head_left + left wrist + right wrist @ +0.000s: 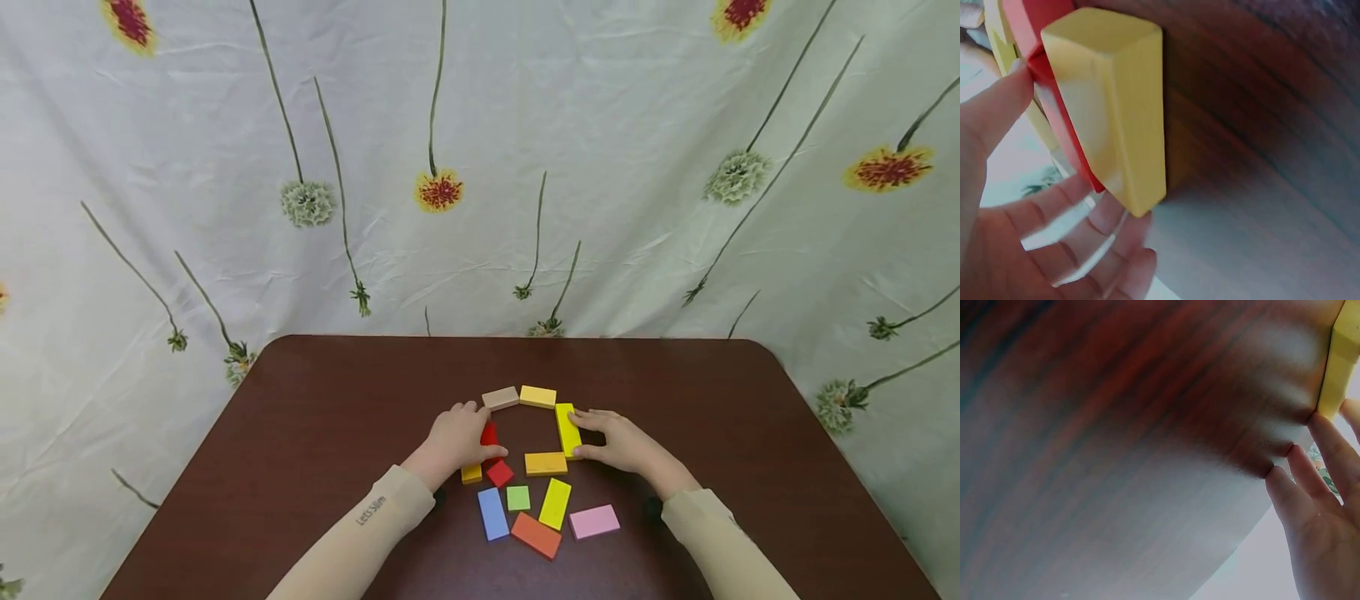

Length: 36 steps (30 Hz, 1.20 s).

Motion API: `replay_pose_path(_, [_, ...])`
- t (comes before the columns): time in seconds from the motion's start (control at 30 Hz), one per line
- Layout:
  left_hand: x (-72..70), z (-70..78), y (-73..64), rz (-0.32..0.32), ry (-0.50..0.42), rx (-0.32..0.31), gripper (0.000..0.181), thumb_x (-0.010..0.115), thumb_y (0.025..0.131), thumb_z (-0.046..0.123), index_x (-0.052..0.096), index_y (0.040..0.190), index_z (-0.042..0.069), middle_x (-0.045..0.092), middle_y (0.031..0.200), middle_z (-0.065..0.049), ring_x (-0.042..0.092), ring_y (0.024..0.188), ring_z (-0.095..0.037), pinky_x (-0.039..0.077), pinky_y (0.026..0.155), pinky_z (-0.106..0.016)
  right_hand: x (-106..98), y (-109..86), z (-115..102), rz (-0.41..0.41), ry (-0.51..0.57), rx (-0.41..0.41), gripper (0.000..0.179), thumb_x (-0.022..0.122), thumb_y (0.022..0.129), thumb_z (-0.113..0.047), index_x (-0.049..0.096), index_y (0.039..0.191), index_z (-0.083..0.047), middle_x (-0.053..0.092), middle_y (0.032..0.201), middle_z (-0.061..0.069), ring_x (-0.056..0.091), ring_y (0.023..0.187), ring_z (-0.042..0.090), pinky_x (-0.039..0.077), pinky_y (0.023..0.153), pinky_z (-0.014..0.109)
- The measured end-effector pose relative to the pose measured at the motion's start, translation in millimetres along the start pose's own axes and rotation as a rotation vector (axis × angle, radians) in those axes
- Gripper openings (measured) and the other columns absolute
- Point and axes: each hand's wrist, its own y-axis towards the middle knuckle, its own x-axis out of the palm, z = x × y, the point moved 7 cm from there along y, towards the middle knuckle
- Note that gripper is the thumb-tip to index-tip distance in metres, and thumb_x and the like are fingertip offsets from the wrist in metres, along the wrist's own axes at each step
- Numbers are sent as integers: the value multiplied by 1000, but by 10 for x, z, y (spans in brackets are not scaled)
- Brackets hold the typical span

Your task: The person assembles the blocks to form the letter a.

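Observation:
My left hand (457,442) spans a long red block (490,440), with the thumb at its near end and the fingertips at its far end. A golden-yellow block (1110,106) lies alongside that red block, largely under the hand in the head view. My right hand (618,442) holds a bright yellow block (568,431) by its two ends, between thumb and fingers. In the right wrist view only this yellow block's corner (1338,365) shows, fingertips against it; the thumb is out of sight. A beige block (500,398) and a pale yellow block (537,397) lie end to end beyond the hands.
Between the hands lies an orange-yellow block (545,464). Nearer are a small red block (499,474), a green block (518,498), a blue block (492,514), another yellow block (555,503), an orange-red block (536,535) and a pink block (595,522). A floral cloth (480,250) hangs behind the table (337,400).

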Motion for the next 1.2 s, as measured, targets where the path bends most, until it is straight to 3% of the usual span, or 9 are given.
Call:
replay_pose_path(0.1, [17, 31, -1, -15, 39, -25, 76, 73, 79, 59, 60, 132, 6, 64, 118, -16, 61, 101, -31, 55, 89, -42, -1, -2, -6, 0, 5, 2, 64, 72, 89, -34, 51, 143, -8, 50, 147, 17, 39, 139, 43, 35, 110, 61])
replay_pose_path(0.23, [-1, 72, 5, -19, 26, -30, 73, 77, 79, 52, 58, 132, 5, 66, 113, -15, 62, 98, -30, 55, 88, -42, -8, -5, -22, 2, 6, 1, 64, 72, 89, -33, 51, 143, -7, 51, 147, 17, 40, 139, 43, 35, 111, 61])
replay_pose_path(0.43, [-1, 126, 5, -28, 10, 17, 61, 83, 77, 36, 61, 124, 6, 70, 105, -9, 61, 88, -23, 54, 80, -38, -2, -12, -28, -1, 10, 6, 64, 72, 89, -34, 50, 144, -8, 51, 147, 15, 39, 139, 42, 35, 111, 61])
replay_pose_path(0.67, [0, 167, -30, 9, -8, 70, 38, 80, 82, 34, 66, 109, 11, 69, 98, -5, 59, 82, -20, 52, 76, -35, -7, -13, -12, 1, 8, 18, 65, 71, 89, -38, 51, 144, -9, 51, 147, 13, 39, 140, 41, 35, 111, 60])
replay_pose_path(0.87, [1, 229, -55, 15, -37, 107, 31, 78, 84, 29, 68, 109, 14, 67, 99, -6, 58, 82, -20, 52, 74, -35, -6, -10, -9, -2, 6, 11, 65, 71, 89, -36, 51, 144, -9, 51, 147, 15, 39, 139, 42, 35, 111, 61])
replay_pose_path(1.2, [45, 293, -105, 13, -5, 154, 27, 78, 83, 30, 70, 108, 20, 65, 94, -2, 55, 81, -16, 49, 67, -29, 2, -2, 6, 0, -6, 14, 65, 72, 89, -36, 51, 144, -9, 51, 147, 15, 39, 139, 42, 35, 111, 61])
